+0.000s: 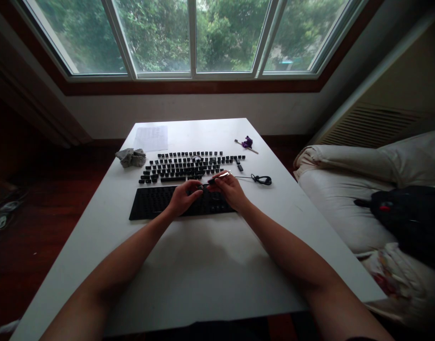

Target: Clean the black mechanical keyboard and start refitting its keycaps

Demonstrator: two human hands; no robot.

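Note:
A black keyboard base (pixel 151 204) lies on the white table (pixel 203 274), with the keycaps off much of its surface. Over its upper right part my two hands come close together. My right hand (pixel 229 189) is closed around a slim tool (pixel 212 181) with a dark body and thin shiny metal parts. Opposite it, my left hand (pixel 185 195) pinches at the tool's near end; what sits between thumb and fingers there is too small to make out. Just beyond the keyboard, loose black keycaps (pixel 173 179) stand in several rows.
A coiled black cable (pixel 262 180) lies right of the keycaps. Farther back are a toothbrush (pixel 252 150) and a purple crumpled item (pixel 247 142). A grey cloth (pixel 131 157) and a paper sheet (pixel 151 138) lie at the left. A sofa (pixel 334 203) flanks the table's right side.

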